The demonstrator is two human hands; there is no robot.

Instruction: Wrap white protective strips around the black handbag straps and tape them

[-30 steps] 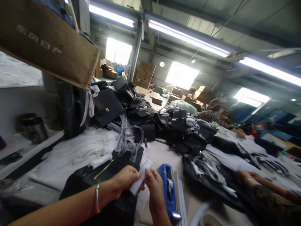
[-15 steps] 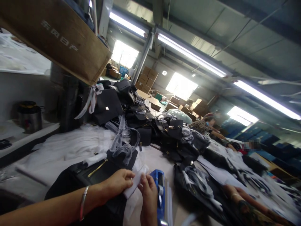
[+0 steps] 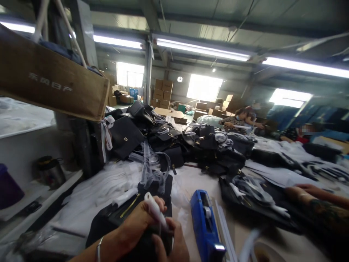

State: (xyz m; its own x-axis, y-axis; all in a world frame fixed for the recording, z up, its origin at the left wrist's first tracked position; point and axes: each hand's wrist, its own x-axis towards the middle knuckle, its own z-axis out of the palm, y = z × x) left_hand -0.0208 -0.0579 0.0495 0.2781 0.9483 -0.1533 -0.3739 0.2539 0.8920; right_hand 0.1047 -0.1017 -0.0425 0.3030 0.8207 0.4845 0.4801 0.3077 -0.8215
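A narrow white wrapped piece (image 3: 156,211) stands tilted between my two hands, over a black bag (image 3: 109,222) with a gold zipper. My left hand (image 3: 139,222), with a bracelet at the wrist, is closed round it. The fingers of my right hand (image 3: 174,242) are bent against its lower end, somewhat blurred. Just right of my hands lies a blue tape dispenser (image 3: 203,222). Clear plastic-wrapped straps (image 3: 149,167) rest on the upper part of the bag.
White sheets (image 3: 103,189) lie at the left and a heap of black bags (image 3: 174,142) behind. Another person's forearms (image 3: 313,200) reach over a wrapped black bag (image 3: 256,203) at the right. A brown bag (image 3: 54,80) hangs at the upper left.
The view has levelled and shifted. The white piece, flat and wide before, now looks rolled and narrow. My left fingers have wrapped round it, and my right hand has moved to its lower end.
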